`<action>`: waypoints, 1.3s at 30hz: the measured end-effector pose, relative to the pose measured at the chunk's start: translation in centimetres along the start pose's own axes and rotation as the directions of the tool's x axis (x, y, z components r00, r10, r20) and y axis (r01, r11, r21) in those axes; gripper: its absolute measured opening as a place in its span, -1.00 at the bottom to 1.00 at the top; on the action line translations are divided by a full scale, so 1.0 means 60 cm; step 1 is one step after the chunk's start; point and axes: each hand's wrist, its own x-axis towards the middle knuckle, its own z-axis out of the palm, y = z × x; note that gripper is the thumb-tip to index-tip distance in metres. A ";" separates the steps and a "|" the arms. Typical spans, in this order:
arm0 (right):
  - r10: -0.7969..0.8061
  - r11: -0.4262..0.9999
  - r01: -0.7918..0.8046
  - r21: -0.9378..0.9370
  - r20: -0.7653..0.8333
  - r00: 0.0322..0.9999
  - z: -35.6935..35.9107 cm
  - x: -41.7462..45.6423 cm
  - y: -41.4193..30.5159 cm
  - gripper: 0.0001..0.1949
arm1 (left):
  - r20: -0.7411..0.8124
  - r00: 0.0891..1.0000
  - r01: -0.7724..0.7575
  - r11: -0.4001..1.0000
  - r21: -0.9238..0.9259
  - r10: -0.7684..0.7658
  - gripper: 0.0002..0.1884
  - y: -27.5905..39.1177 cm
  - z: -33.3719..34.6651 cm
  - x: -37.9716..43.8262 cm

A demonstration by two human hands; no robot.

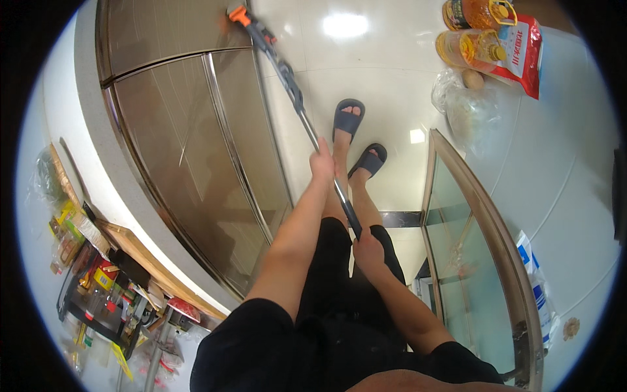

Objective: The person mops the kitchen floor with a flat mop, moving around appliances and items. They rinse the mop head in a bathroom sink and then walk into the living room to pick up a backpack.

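Observation:
Both my hands hold one long metal pole with dark and orange fittings (292, 88). My left hand (323, 164) is closed around the shiny middle part of the pole. Lower down, my right hand (368, 249) grips its dark handle end. The pole slants up and to the left, and its orange head joint (239, 16) is at the brown cabinet front (171, 29) near the top. What is fixed beyond that joint is blurred and mostly hidden.
Brown cabinet doors (181, 157) run along the left, below a pale counter with a crowded rack. At right stand oil bottles (472, 48), a red and white bag (526, 59), plastic bags (472, 112) and a framed glass door (490, 220). My slippered feet are on glossy tiles.

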 end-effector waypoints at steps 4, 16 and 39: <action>0.030 0.998 -0.030 0.060 0.008 1.000 0.054 0.000 0.040 -0.79 | -0.032 0.999 -0.022 0.981 0.194 0.029 -0.36 -0.054 -0.004 0.016; 0.096 0.988 -0.099 0.122 0.032 0.995 0.057 0.036 0.044 -0.85 | -0.033 0.999 0.008 1.000 0.016 -0.008 -0.40 -0.047 0.014 0.036; 0.000 0.982 0.002 0.186 -0.015 1.000 0.088 0.105 0.064 -0.81 | -0.104 0.994 -0.016 0.999 0.040 0.020 -0.36 -0.020 0.025 0.079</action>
